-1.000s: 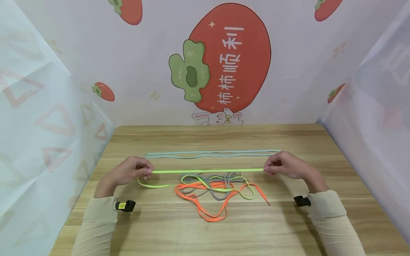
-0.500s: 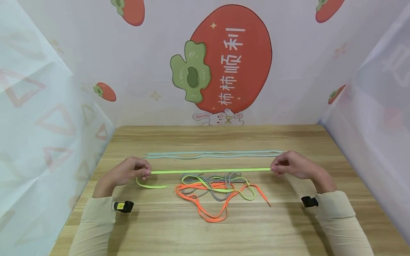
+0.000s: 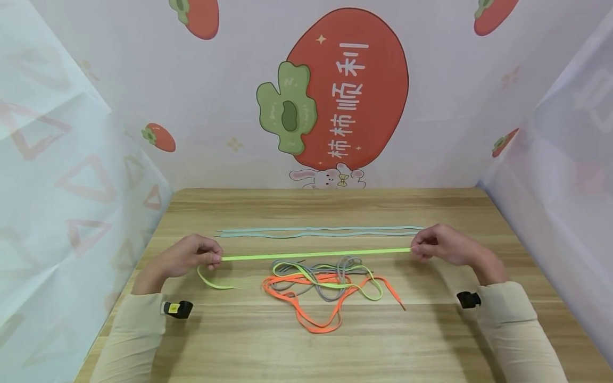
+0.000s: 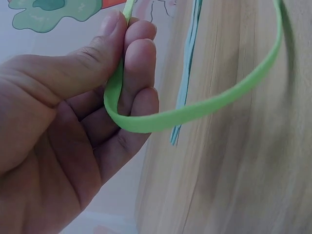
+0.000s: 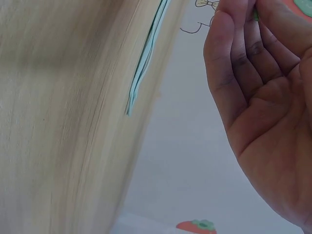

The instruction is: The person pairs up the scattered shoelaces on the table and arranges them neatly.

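A yellow-green shoelace (image 3: 316, 255) runs taut between the two hands, above the table. My left hand (image 3: 191, 255) pinches it between thumb and fingers; in the left wrist view the loose part of the shoelace (image 4: 195, 111) curves away below the fingers. On the other side my right hand (image 3: 445, 246) pinches the far part of the lace between thumb and fingertips, and only a bit of green shows there in the right wrist view. Beneath the stretched lace lies a loose tangle of an orange shoelace (image 3: 317, 329), a grey shoelace (image 3: 330, 296) and another yellow-green length (image 3: 375, 296).
A light blue shoelace (image 3: 306, 229) lies doubled in a nearly straight line across the wooden table (image 3: 268, 351), behind the hands. A printed white backdrop (image 3: 206, 106) rises at the table's back edge, with white sheets on both sides.
My right hand has moved to the right, and a longer stretch of yellow-green lace spans the hands. My left hand has shifted slightly left, its loose tail moving with it.
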A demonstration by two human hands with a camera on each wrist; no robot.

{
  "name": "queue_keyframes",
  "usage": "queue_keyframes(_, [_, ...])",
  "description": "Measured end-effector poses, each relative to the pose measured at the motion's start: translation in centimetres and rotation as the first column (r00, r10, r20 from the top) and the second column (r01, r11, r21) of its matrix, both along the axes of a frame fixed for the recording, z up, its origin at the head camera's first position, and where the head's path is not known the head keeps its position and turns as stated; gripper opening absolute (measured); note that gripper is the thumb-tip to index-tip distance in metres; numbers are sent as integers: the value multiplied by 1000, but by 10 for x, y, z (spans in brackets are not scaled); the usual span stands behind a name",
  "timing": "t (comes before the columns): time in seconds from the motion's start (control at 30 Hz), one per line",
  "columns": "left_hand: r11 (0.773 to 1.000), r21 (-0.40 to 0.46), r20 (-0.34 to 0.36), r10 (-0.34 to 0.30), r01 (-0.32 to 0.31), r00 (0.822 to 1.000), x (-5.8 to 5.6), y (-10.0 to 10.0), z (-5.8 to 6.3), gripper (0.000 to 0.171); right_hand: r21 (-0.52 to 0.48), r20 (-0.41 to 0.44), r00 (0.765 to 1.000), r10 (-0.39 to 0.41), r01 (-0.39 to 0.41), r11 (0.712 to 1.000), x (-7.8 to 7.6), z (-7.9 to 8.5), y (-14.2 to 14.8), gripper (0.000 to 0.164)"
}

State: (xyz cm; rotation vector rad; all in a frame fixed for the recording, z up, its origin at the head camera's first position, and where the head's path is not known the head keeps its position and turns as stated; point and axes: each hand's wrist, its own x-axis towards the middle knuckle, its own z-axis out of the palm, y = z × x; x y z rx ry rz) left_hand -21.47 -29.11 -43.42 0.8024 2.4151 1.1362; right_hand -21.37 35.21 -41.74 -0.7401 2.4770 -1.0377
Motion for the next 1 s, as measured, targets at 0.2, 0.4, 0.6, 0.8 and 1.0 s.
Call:
queue_keyframes(0.2, [1000, -22, -41, 1, -2, 999, 2, -8, 6, 15, -1, -13, 1000, -14, 14, 1000, -4, -4, 8, 14])
queue_keyframes(0.4, [999, -46, -64, 3, -6, 998, 2, -15, 11, 16, 13, -10, 1000, -29, 29, 999, -4, -4, 15, 14])
queue_keyframes(0.6, [997, -73, -44, 14, -17, 999, 3, -22, 13, 16, 18, 12, 999, -53, 53, 998, -7, -3, 21, 14])
queue_keyframes(0.8, [997, -77, -23, 26, -28, 999, 4, -31, 18, 16, 32, 17, 998, -60, 60, 998, -9, -3, 28, 16])
queue_keyframes(1.0, [998, -62, -25, 28, -30, 999, 2, -43, 16, 15, 50, 14, 997, -69, 68, 996, -11, -5, 34, 18])
